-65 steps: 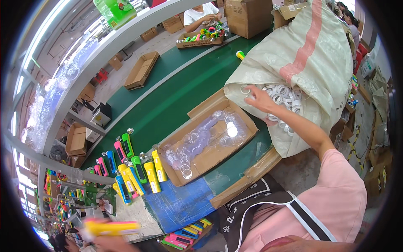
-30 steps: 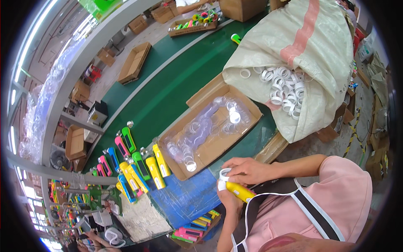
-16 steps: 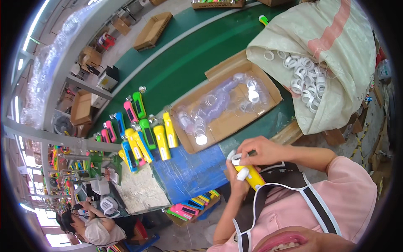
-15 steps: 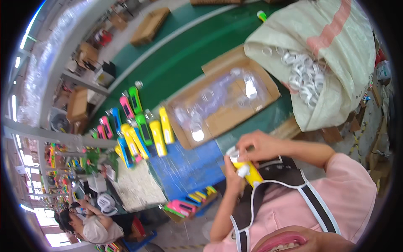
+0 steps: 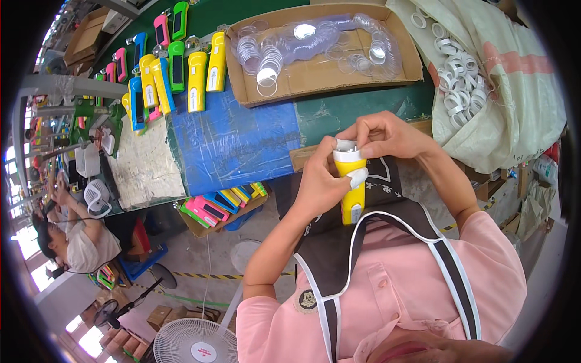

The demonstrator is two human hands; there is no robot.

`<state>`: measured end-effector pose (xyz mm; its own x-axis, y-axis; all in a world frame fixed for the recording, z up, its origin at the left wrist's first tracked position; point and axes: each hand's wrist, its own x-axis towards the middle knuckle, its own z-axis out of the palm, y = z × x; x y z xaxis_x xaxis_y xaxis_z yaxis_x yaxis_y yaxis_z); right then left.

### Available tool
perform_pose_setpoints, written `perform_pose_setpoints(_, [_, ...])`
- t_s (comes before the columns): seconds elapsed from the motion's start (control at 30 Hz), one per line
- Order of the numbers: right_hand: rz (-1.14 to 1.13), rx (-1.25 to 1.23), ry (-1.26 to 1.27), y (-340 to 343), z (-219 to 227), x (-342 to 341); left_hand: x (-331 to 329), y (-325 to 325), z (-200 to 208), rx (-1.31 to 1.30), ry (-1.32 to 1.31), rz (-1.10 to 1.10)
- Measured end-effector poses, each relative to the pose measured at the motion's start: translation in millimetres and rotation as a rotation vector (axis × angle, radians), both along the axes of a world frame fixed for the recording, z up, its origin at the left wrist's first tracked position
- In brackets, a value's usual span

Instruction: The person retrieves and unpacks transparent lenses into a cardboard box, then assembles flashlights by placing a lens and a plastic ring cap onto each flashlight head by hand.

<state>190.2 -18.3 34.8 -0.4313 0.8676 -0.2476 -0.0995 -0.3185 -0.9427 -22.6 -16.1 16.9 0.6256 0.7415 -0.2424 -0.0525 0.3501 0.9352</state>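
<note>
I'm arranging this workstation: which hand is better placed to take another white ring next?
Probably the right hand: it's nearer the loose white rings in the woven sack, while the left hand grips the yellow flashlight.

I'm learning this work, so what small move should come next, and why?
Probably press the white ring down gently with the right hand while the left hand steadies the yellow body: the ring sits at the body's wide upper end, the right hand is at its rim, and the left grips the body. Whether the ring is fully seated, I cannot tell.

R hand: sack to ylw torch
</note>
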Motion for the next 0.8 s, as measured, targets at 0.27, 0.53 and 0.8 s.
perform_pose_setpoints(0.27, [0.012,0.027,-0.152,3,11,-1,0,5,4,0.002,0.116,-0.033])
perform_pose_setpoints(0.53, [0.025,0.069,-0.324,8,7,-6,2,3,3,0.012,0.009,0.018])
perform_pose_setpoints(0.8, [0.005,0.175,-0.644,9,22,-17,-1,8,9,-0.027,0.082,-0.045])
